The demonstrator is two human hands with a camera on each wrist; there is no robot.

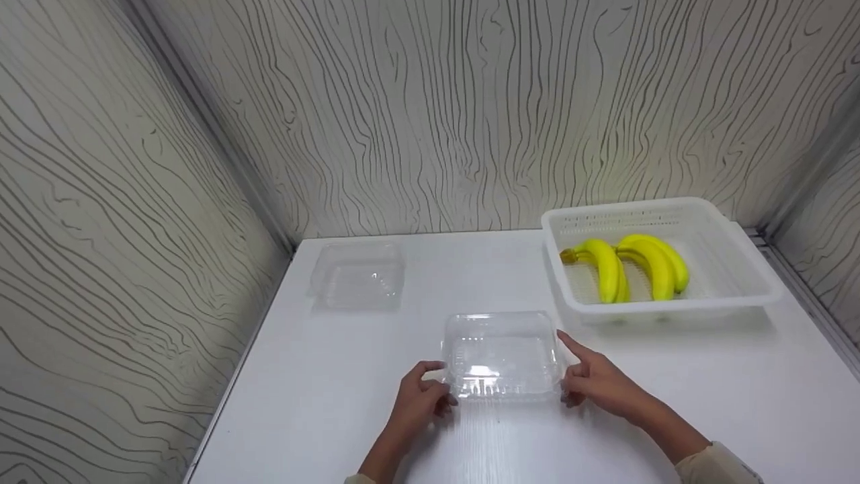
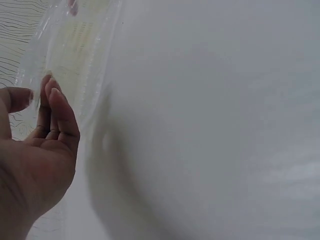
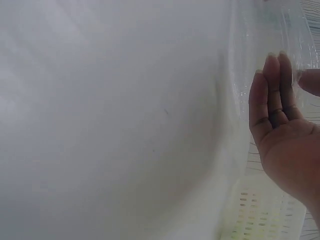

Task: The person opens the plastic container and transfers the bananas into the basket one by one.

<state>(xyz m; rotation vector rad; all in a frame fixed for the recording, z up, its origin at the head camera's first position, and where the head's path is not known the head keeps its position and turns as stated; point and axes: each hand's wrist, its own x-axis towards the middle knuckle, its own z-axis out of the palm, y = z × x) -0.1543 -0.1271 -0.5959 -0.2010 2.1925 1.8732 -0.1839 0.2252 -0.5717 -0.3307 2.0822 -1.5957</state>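
A clear plastic box point(image 1: 504, 356) is at the front middle of the white table, between the two hands. At its left edge, my left hand point(image 1: 421, 396) pinches the rim between thumb and fingers. My right hand point(image 1: 598, 380) holds the opposite edge, with its index finger stretched along the side. In the left wrist view, the fingers point(image 2: 62, 115) are bent at the rim of the box point(image 2: 90, 65). The right wrist view shows the thumb and fingers point(image 3: 272, 90) on either side of the transparent rim. No contents are visible inside the box.
A white plastic basket point(image 1: 729, 269) stands at the back right, with yellow bananas point(image 1: 608, 272) in two bunches inside. Another clear plastic box point(image 1: 358, 279) sits at the back left of the table point(image 1: 322, 376). Wood-grain patterned walls point(image 1: 416, 121) border the back and sides.
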